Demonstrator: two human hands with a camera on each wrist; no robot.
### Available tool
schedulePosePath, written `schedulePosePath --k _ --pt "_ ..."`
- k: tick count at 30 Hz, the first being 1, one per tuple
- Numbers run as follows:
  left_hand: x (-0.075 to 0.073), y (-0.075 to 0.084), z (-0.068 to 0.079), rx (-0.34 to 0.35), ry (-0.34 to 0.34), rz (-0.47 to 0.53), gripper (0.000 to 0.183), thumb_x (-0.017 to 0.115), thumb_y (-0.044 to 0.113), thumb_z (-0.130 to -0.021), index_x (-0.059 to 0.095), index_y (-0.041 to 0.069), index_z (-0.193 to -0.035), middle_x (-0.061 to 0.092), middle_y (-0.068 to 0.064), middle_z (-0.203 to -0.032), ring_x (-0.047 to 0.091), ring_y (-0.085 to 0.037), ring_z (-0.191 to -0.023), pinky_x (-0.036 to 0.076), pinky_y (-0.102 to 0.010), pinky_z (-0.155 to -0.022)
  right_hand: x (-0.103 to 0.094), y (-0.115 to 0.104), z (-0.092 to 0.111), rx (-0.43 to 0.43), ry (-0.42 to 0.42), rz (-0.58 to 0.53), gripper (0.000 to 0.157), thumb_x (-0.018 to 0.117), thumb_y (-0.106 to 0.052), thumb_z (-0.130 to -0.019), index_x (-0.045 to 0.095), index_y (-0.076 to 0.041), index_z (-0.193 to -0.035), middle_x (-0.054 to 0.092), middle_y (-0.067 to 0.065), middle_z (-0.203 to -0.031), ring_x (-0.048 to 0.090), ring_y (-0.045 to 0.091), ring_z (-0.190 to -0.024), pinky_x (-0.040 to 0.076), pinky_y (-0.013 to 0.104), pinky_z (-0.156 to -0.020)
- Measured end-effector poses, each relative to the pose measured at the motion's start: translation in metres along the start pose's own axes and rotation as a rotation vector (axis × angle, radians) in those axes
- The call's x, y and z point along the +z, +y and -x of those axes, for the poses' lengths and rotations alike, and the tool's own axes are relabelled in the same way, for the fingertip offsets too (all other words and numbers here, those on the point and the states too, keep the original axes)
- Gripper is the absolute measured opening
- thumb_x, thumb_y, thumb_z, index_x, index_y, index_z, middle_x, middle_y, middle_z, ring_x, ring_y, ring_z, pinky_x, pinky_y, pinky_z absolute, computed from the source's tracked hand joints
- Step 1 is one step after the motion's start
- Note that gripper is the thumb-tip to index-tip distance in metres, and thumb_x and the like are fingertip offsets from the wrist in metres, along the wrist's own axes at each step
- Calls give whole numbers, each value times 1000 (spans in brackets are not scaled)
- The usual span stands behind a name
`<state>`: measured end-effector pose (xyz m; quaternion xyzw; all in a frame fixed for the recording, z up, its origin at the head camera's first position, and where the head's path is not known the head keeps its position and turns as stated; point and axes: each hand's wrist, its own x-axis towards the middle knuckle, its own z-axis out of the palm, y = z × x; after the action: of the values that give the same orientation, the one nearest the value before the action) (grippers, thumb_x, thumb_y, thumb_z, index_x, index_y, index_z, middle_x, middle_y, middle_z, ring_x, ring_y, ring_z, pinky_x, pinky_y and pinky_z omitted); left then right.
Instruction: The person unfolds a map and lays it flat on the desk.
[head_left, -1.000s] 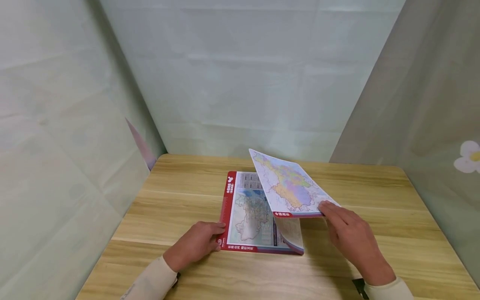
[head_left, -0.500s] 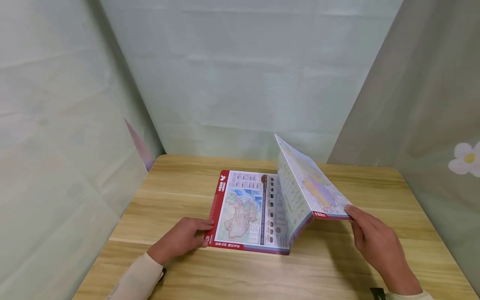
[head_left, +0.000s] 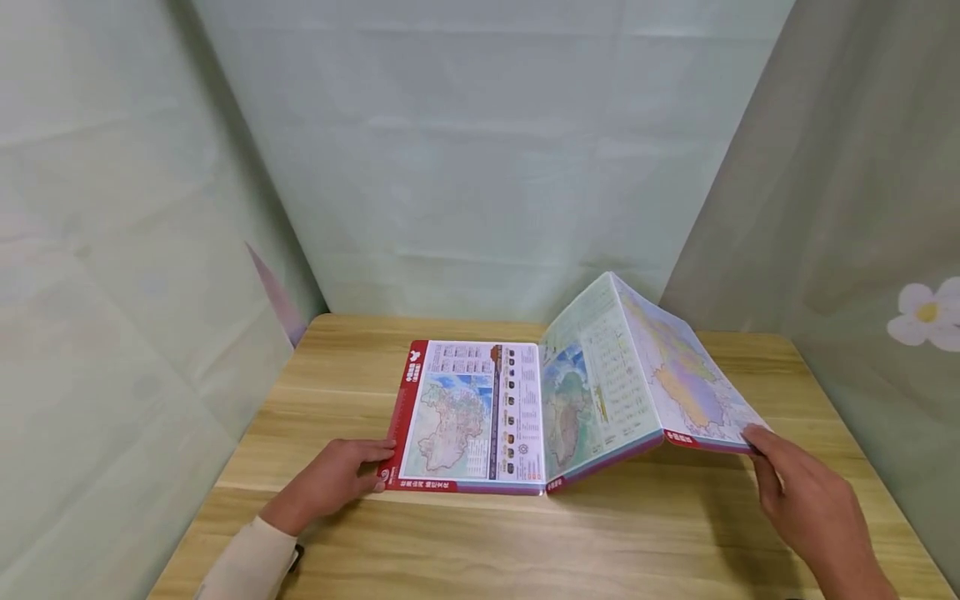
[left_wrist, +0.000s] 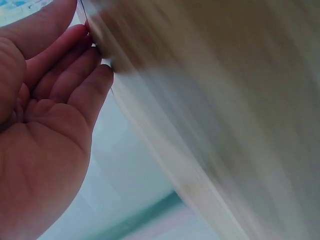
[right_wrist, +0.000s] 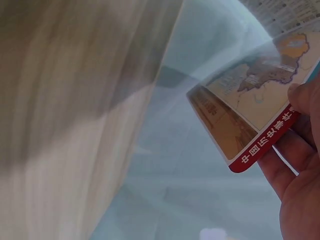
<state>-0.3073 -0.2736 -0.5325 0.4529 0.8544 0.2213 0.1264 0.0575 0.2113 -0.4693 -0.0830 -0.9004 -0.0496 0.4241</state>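
Note:
A folding map [head_left: 453, 425] with a red left border stands partly unfolded on the table in the head view. Its left panel lies flat, while the middle panel [head_left: 592, 392] slopes up to a crease and the right panel [head_left: 686, 379] slants down from it. My left hand [head_left: 330, 479] pinches the left border near the front corner. With thumb and fingers, my right hand [head_left: 813, 496] grips the right panel's front outer corner, held above the table. Seen from the right wrist, that panel's underside [right_wrist: 270, 110] carries another map and a red strip with white characters.
The wood-grain table [head_left: 465, 550] is bounded behind by a pale hanging cloth [head_left: 450, 167]. More cloth hangs at the left [head_left: 127, 292] and at the right, where a white flower print [head_left: 926, 312] shows.
My right hand has moved right, drawing the map's panels apart and opening the middle one out. My left hand has slid left with the flat panel.

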Motion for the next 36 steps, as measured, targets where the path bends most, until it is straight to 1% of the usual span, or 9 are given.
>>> schedulePosePath --k 7,12,16,18,20,21,23,25,36 --pt "-7 -16 4 -61 -6 -14 49 84 11 -90 72 6 -136 69 -5 -144 63 -36 -136 55 -54 -109 -1 14 17 19 -67 8 71 27 -55 -113 75 -3 -115 79 23 -97 74 42 -77 53 61 -60" --pt "-12 -26 7 -72 4 -32 48 83 11 -90 72 5 -136 69 -7 -144 63 -37 -136 54 -56 -109 -1 23 26 16 -99 -2 73 25 -59 -111 74 -5 -115 79 21 -94 72 40 -69 51 56 -56" --pt "-15 -31 9 -50 19 -54 47 83 9 -89 72 2 -134 70 -10 -142 65 -39 -132 55 -57 -107 0 34 34 27 -151 -2 77 21 -62 -110 73 -6 -116 79 19 -99 74 41 -78 51 54 -64" --pt "-17 -33 10 -27 24 -75 46 84 8 -88 73 0 -132 71 -12 -140 66 -41 -129 56 -57 -105 0 38 39 55 -220 -2 50 46 -48 -112 73 -6 -115 79 18 -101 74 41 -81 54 54 -66" --pt "-18 -36 11 -11 28 -100 46 84 8 -87 73 0 -131 72 -13 -139 68 -40 -127 56 -56 -104 1 41 46 95 -299 0 23 72 -27 -103 73 -7 -114 79 17 -102 74 40 -80 56 54 -64" --pt "-19 -38 11 -2 28 -115 47 84 8 -87 73 0 -131 72 -14 -138 68 -41 -126 57 -56 -103 1 42 49 112 -343 -1 22 81 -15 -94 73 -7 -113 79 17 -103 75 40 -79 57 54 -63" --pt "-19 -42 12 3 33 -134 47 84 8 -86 73 -1 -131 72 -14 -137 69 -40 -125 57 -56 -102 2 43 53 149 -430 1 46 91 4 -70 75 -8 -111 79 17 -106 75 39 -78 59 54 -62" --pt "-19 -44 14 -2 37 -141 47 85 7 -86 73 -1 -131 72 -14 -138 69 -40 -124 58 -55 -102 3 45 55 178 -498 -10 47 92 3 -69 77 -9 -111 79 17 -108 76 39 -78 59 53 -62" --pt "-21 -43 19 -45 20 -146 50 84 8 -87 71 -1 -134 69 -16 -141 67 -41 -128 57 -57 -103 5 44 42 304 -823 -67 42 88 -13 -82 76 -6 -122 75 28 -118 75 44 -96 61 61 -78"
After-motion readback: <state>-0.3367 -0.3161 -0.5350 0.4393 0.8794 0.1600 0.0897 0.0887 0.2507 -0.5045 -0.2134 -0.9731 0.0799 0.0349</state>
